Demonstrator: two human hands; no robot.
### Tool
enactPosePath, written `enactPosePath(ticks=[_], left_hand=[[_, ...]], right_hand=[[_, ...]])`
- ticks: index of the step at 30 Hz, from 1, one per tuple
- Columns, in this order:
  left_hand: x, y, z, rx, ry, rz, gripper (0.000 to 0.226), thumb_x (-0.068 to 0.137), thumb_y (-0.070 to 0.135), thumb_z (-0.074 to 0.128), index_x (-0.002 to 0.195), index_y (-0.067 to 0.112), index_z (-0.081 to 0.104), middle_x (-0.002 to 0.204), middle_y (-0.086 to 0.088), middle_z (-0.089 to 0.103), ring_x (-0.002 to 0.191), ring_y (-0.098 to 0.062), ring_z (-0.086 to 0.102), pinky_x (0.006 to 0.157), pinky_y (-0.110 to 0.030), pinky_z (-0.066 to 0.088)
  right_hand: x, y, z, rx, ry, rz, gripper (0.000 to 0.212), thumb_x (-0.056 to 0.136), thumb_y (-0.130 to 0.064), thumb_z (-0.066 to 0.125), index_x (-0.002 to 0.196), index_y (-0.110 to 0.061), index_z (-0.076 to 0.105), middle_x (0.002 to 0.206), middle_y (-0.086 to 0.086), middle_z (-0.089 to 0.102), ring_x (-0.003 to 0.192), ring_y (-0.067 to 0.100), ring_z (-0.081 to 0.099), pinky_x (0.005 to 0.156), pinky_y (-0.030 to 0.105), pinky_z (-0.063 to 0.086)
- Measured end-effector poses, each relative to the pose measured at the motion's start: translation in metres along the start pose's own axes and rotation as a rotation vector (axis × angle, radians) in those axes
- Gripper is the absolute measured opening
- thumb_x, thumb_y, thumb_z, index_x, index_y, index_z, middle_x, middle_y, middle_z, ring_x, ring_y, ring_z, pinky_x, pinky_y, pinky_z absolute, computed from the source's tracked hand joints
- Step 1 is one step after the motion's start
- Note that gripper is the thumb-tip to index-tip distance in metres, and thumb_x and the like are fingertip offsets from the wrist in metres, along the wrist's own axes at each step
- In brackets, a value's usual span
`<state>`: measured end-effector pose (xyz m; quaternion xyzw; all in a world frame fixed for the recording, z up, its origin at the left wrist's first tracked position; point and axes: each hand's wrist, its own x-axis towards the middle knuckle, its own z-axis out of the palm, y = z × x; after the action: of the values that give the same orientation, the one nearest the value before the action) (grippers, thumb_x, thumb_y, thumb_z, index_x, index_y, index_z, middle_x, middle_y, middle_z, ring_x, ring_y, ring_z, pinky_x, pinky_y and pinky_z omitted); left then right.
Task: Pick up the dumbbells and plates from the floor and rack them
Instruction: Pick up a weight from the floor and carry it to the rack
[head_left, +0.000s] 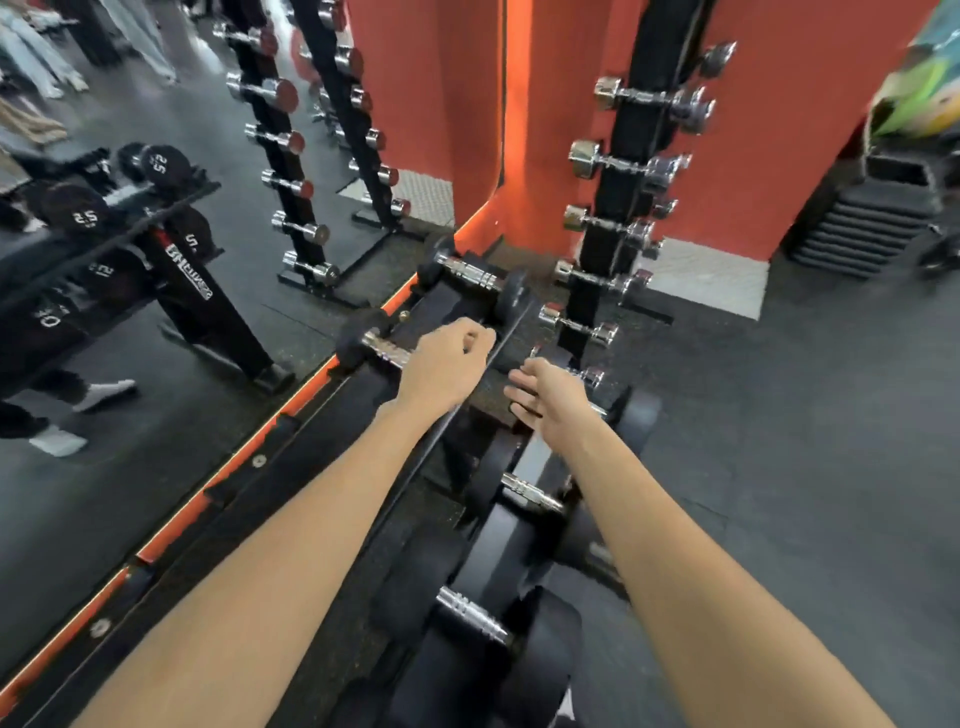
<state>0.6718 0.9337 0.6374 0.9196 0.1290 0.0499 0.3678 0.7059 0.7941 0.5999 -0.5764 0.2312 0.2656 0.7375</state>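
Observation:
My left hand is closed around the chrome handle of a black rubber-headed dumbbell lying across the upper rail of the long black rack. My right hand hovers just to its right with fingers spread, holding nothing. A second black dumbbell rests further along the same rail. On the lower tier sit two more black dumbbells, one under my right forearm and one closer to me.
A tall black vertical rack with several small chrome dumbbells stands right beyond my hands. A mirror with an orange lit edge runs along the left. Stacked black step platforms sit at the far right on grey rubber floor.

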Motion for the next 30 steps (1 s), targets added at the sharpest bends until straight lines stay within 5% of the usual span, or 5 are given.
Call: enactPosePath(ticks=[4,7,16,24,30], left_hand=[[-0.032,0.061,0.045,-0.006,-0.126,0.075,0.029,0.099,0.045,0.049,0.110,0.029,0.070,0.106,0.004,0.071,0.103,-0.023,0.063,0.084,-0.034,0.044],[-0.061,0.111,0.087,-0.034,-0.222,0.171,0.024,0.098,0.041,0.054,0.108,0.029,0.072,0.109,0.001,0.074,0.106,-0.023,0.065,0.093,-0.038,0.050],[-0.247,0.262,0.247,-0.170,-0.629,0.477,0.014,0.098,0.026,0.062,0.103,0.025,0.074,0.098,0.008,0.077,0.096,-0.013,0.073,0.091,-0.033,0.054],[-0.481,0.365,0.359,-0.219,-0.941,0.634,0.010,0.092,0.034,0.064,0.094,0.037,0.072,0.095,0.016,0.077,0.095,-0.008,0.073,0.081,-0.022,0.050],[-0.658,0.405,0.431,-0.194,-1.161,0.692,0.008,0.087,0.038,0.065,0.090,0.042,0.070,0.093,0.012,0.077,0.093,-0.011,0.073,0.079,-0.023,0.049]], right_hand=[[-0.040,-0.005,-0.074,0.098,0.101,-0.112,0.009,0.103,-0.022,0.058,0.101,-0.017,0.065,0.096,-0.002,0.074,0.077,0.012,0.070,0.072,0.028,0.056],[-0.081,-0.006,-0.145,0.149,0.193,-0.232,0.014,0.106,-0.025,0.058,0.094,-0.022,0.066,0.090,-0.004,0.073,0.073,0.011,0.070,0.066,0.025,0.055],[-0.268,0.059,-0.386,0.122,0.495,-0.538,0.021,0.102,-0.013,0.056,0.106,-0.030,0.068,0.108,0.001,0.078,0.082,0.011,0.073,0.063,0.014,0.053],[-0.463,0.182,-0.571,0.242,0.851,-0.549,0.020,0.100,-0.010,0.060,0.110,-0.025,0.068,0.117,0.008,0.078,0.079,0.012,0.072,0.061,0.009,0.053],[-0.597,0.297,-0.674,0.359,1.087,-0.498,0.020,0.101,-0.013,0.060,0.114,-0.027,0.065,0.110,0.000,0.076,0.080,0.011,0.072,0.081,0.026,0.055]])
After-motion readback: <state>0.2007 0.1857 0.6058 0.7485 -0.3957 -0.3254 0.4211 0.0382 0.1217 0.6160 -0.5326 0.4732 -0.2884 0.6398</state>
